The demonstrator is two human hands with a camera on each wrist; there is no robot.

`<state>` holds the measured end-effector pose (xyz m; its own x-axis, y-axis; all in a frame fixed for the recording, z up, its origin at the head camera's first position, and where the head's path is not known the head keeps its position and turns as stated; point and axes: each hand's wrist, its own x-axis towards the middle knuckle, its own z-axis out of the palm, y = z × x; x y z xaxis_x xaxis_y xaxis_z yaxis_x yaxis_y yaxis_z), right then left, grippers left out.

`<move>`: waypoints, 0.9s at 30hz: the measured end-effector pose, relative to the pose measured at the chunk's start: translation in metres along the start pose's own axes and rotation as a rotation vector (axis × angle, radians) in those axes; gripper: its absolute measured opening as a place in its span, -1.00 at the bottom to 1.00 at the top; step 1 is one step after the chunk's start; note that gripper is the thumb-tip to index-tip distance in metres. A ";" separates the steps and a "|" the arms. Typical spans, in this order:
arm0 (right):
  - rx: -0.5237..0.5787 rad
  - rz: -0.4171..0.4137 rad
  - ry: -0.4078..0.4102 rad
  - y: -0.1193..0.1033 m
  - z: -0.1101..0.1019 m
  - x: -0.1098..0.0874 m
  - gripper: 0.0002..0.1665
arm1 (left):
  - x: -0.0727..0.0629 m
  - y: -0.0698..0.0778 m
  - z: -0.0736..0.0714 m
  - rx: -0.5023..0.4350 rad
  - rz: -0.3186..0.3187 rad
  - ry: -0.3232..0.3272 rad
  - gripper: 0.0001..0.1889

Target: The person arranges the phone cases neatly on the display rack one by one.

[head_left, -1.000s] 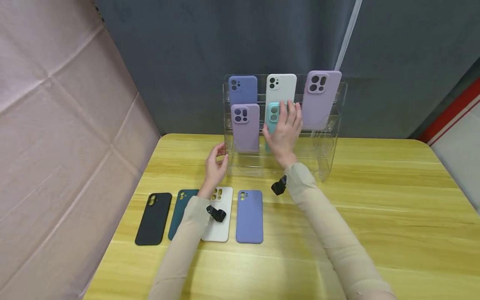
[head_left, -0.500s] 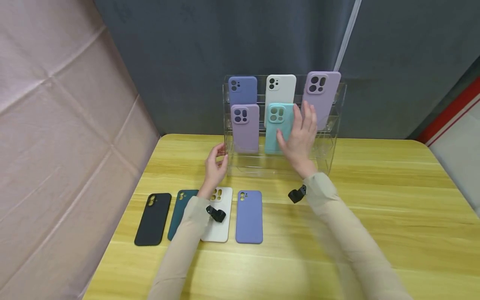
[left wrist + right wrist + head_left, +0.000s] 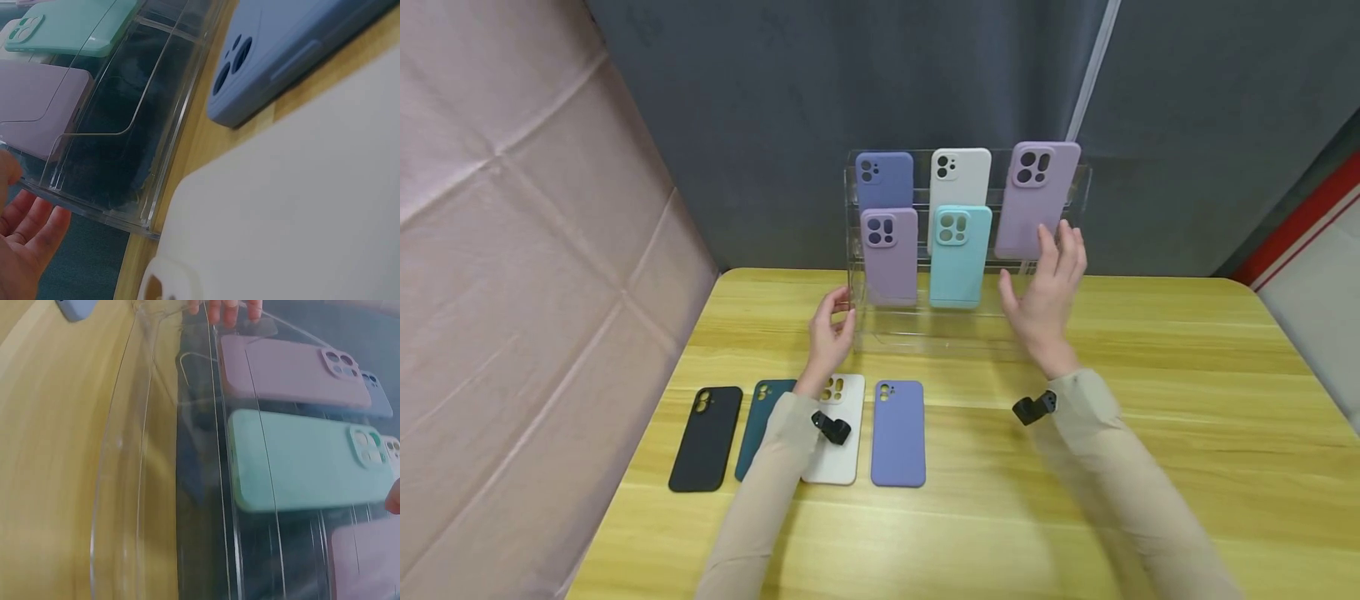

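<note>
My left hand (image 3: 831,340) holds the left side of a clear acrylic display rack (image 3: 891,340); in the left wrist view its fingers (image 3: 45,234) lie along the side panel's edge. On the rack's middle tier stand a light purple phone case (image 3: 891,267) and a mint phone case (image 3: 959,271). Behind them lean a blue-violet case (image 3: 884,177), a white case (image 3: 964,171) and a larger lilac case (image 3: 1036,200). My right hand (image 3: 1047,296), fingers apart and holding nothing, is in front of the rack's right part, its fingertips overlapping the lilac case's lower edge.
A row of phone cases lies on the wooden table (image 3: 1187,433): black (image 3: 706,442), dark teal (image 3: 762,425), white partly under my left forearm (image 3: 846,454), and blue-violet (image 3: 898,437). A dark grey curtain (image 3: 760,125) hangs behind the rack.
My right hand has let go of the mint case and moved right, away from it; the mint case now stands fully visible in the rack. The left hand stays at the rack's side.
</note>
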<state>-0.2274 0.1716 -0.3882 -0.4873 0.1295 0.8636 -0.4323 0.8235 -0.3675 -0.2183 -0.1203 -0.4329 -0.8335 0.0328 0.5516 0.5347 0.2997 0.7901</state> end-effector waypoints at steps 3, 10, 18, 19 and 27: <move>0.026 0.021 0.027 0.007 -0.008 -0.002 -0.28 | 0.000 0.000 0.000 0.000 -0.005 -0.002 -0.64; 0.090 0.083 0.027 0.024 -0.024 -0.010 -0.29 | 0.000 0.000 0.000 -0.008 -0.008 -0.003 -0.64; 0.132 0.165 -0.034 0.038 -0.038 -0.023 -0.31 | 0.001 0.000 0.000 -0.012 0.001 -0.007 -0.64; 0.139 0.177 -0.043 0.039 -0.039 -0.024 -0.32 | 0.001 0.000 0.000 -0.009 0.002 -0.008 -0.64; 0.181 0.326 -0.140 0.045 -0.042 -0.035 -0.42 | 0.001 -0.001 0.000 0.000 -0.014 -0.007 -0.64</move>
<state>-0.1982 0.2274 -0.4210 -0.7143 0.2817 0.6406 -0.3583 0.6392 -0.6805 -0.2196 -0.1201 -0.4331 -0.8417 0.0351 0.5388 0.5231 0.3003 0.7976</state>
